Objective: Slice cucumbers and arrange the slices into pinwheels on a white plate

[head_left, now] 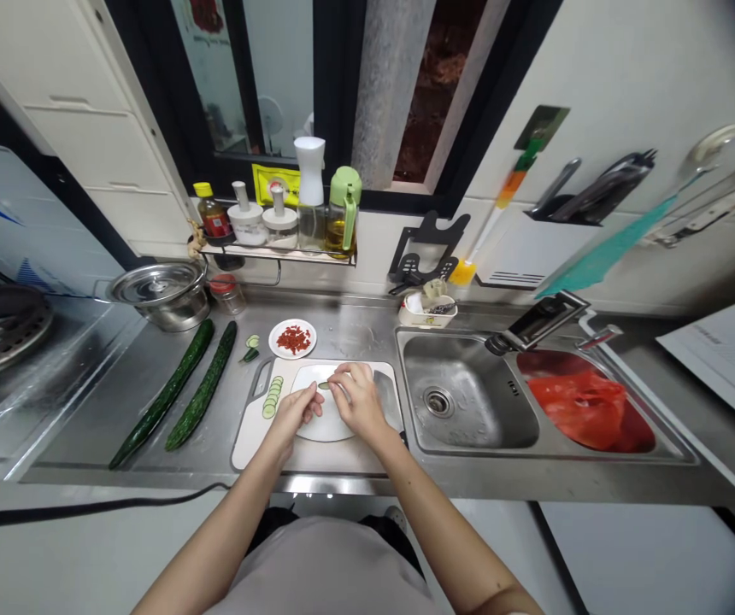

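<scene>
Landmark: board, lying flat on the steel counter.

- Plate: white, on the board, centre to right.
- Right hand: over the plate's far edge, fingers curled, fingertips pinched on a small green cucumber piece.
- Left hand: over the plate's left edge, thumb and forefinger drawn together, tips just beside the piece. Cannot tell whether they grip it or only touch it.
- Piece: between the two hands, above the far part of the plate. Contact with the plate not discernible.
- Slices: a short overlapping row on the board's left part, just left of the plate.
- Cucumbers: two whole, long, side by side on the counter left of the board, angled away from it.
- Dish: small, white, holding red bits, just beyond the board.
- Sink: right of the board, close by. Red bag in the basin beyond it.
- Pot: steel, lidded, far left beyond the board.
</scene>
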A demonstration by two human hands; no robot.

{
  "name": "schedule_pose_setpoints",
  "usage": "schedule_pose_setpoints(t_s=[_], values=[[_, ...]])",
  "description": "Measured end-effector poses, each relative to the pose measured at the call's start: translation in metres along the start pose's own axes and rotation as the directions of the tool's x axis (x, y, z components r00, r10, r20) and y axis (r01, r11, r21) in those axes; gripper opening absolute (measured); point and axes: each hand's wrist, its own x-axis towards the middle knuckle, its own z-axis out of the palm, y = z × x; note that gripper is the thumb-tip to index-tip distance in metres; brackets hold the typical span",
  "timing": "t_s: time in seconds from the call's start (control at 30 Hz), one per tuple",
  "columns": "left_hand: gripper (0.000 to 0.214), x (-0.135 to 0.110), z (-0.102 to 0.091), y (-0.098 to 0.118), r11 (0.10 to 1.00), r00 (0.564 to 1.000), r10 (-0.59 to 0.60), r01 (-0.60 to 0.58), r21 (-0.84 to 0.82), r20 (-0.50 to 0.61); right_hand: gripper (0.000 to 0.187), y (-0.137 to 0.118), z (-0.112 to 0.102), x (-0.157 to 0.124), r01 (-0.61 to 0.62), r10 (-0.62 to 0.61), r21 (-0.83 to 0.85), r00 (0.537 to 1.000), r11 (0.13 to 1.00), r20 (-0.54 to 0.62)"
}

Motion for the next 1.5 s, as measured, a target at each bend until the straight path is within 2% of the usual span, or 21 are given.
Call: schedule_pose_setpoints(t_s=[0.1, 0.2, 0.3, 0.53, 0.77, 0.87, 1.17, 1.5], values=[[0.048, 0.002, 0.005, 0.002, 0.982, 0.992, -0.117, 0.123, -0.145, 0.048, 0.020, 0.001, -0.001, 0.001, 0.050, -0.049, -0.033, 0.999, 0.998, 0.007], [0.041, 0.005, 0.007, 0.002, 0.969, 0.990, -0.133, 0.139, -0.203, 0.043, 0.020, 0.003, -0.003, -0.001, 0.068, -0.066, -0.051, 0.997, 0.996, 0.035], [0.037, 0.007, 0.006, 0.002, 0.977, 0.994, -0.102, 0.105, -0.187, 0.029, 0.020, 0.005, -0.004, -0.002, 0.051, -0.048, -0.052, 0.996, 0.997, 0.071], [0.035, 0.016, 0.000, -0.003, 1.000, 1.000, 0.025, -0.025, -0.009, 0.001, 0.020, 0.007, 0.000, -0.005, 0.002, -0.003, 0.011, 0.991, 1.000, 0.133], [0.030, 0.025, -0.005, -0.007, 0.979, 0.986, 0.165, -0.165, 0.122, 0.005, 0.015, 0.011, 0.002, -0.003, -0.036, 0.026, 0.049, 0.983, 0.998, 0.184], [0.031, 0.028, -0.004, -0.010, 0.971, 0.979, 0.205, -0.206, 0.119, 0.019, 0.013, 0.014, 0.003, -0.003, -0.057, 0.045, 0.053, 0.977, 0.997, 0.206], [0.035, 0.039, -0.003, -0.017, 0.955, 0.967, 0.251, -0.253, 0.155, 0.034, 0.009, 0.027, 0.019, -0.001, -0.158, 0.131, 0.145, 0.975, 0.977, 0.179], [0.039, 0.059, 0.000, -0.039, 0.965, 0.974, 0.225, -0.224, 0.136, 0.011, 0.012, 0.051, 0.041, -0.004, -0.242, 0.202, 0.222, 0.961, 0.945, 0.188]])
